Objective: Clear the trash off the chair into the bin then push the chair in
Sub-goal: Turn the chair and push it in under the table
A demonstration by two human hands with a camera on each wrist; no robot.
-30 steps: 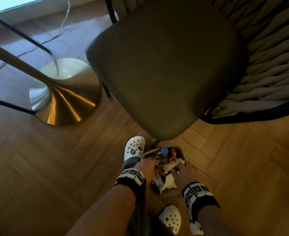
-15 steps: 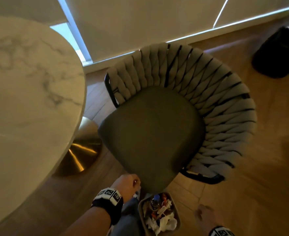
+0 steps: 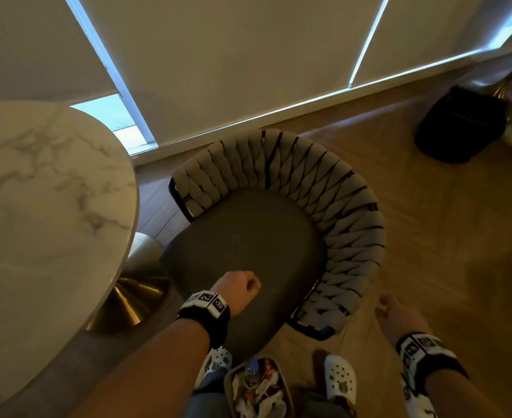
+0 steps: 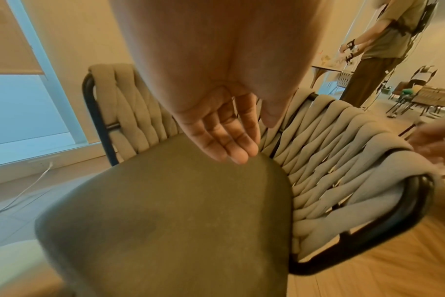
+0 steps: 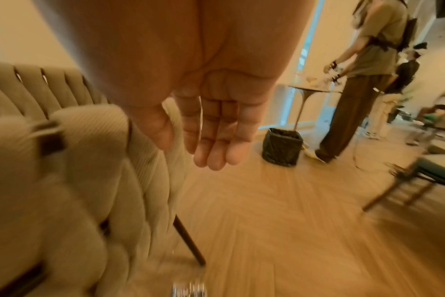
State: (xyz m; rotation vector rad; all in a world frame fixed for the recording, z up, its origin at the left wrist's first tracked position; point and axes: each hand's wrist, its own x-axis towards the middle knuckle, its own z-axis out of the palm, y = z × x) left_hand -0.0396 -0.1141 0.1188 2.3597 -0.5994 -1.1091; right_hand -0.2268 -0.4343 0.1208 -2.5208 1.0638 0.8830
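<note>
left hand [image 3: 239, 285]: empty, fingers relaxed, above chair [image 3: 242, 254] seat's front edge
right hand [image 3: 395, 312]: empty, fingers straight, beside chair's right arm
bin [image 3: 227, 384]: full of trash; no readable writing

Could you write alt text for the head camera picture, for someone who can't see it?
Seen from above, a woven-backed chair with a bare seat stands beside a marble table. Both hands are empty, and a bin full of trash sits at the person's feet.
</note>
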